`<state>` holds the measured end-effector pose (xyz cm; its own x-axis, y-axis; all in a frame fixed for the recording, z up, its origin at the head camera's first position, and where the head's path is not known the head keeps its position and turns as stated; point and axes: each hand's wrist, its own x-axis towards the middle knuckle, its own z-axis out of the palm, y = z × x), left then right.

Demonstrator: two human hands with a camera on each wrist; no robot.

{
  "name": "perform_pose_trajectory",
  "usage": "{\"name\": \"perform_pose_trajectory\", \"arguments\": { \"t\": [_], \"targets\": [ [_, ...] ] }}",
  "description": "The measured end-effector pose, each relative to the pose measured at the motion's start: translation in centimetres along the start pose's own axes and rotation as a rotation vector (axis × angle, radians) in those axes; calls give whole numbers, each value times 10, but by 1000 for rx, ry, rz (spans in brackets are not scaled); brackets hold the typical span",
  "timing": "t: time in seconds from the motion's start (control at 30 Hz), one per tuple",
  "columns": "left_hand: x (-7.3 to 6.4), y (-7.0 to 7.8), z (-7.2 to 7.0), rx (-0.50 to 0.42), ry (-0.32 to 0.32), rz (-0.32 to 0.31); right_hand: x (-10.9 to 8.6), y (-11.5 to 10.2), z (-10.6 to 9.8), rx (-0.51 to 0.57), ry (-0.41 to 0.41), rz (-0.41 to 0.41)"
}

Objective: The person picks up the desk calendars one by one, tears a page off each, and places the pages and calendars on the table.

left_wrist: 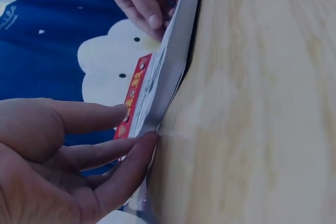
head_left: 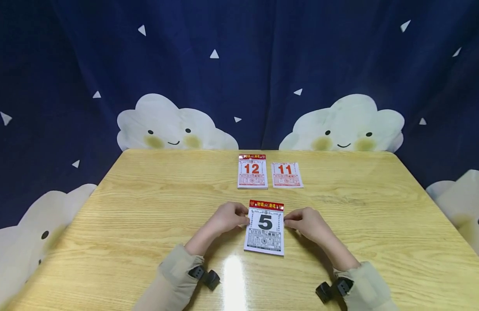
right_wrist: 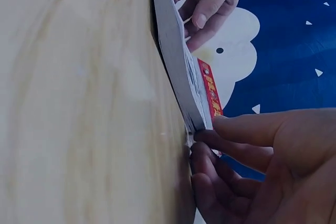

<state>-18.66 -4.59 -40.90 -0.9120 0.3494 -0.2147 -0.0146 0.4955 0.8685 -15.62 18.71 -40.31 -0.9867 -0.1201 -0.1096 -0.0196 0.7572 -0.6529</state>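
Observation:
A tear-off calendar pad (head_left: pixel 264 233) with a red header strip and a large black 5 lies on the wooden table, its thick page block seen edge-on in both wrist views. My left hand (head_left: pixel 226 217) holds its left edge, the thumb near the header and a fingertip (left_wrist: pixel 149 139) low against the side. On the opposite edge, my right hand (head_left: pixel 308 222) grips with thumb and fingers close together (right_wrist: pixel 210 136). Beyond it lie another calendar pad (head_left: pixel 253 172) showing a red 12 and a loose calendar page (head_left: pixel 287 176) showing a red 11.
The wooden table (head_left: pixel 154 190) ends at a dark blue curtain (head_left: pixel 239 65) printed with white clouds and triangles. Both wrists carry small black cameras (head_left: pixel 204 276). A bright light reflection lies on the tabletop in front of the pad.

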Motion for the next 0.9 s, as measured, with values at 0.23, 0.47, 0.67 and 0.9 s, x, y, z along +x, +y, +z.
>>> {"name": "perform_pose_trajectory", "arguments": {
  "t": [0.23, 0.47, 0.67, 0.9],
  "targets": [
    [1, 3, 5, -45, 52, 26, 3, 1, 4, 128, 32, 33],
    [4, 3, 3, -117, 63, 5, 5, -3, 8, 290, 87, 45],
    [9, 0, 1, -180, 91, 49, 7, -8, 8, 440, 139, 26],
    [14, -3, -1, -331, 115, 104, 14, -12, 8, 616, 160, 79]
  ]
}}
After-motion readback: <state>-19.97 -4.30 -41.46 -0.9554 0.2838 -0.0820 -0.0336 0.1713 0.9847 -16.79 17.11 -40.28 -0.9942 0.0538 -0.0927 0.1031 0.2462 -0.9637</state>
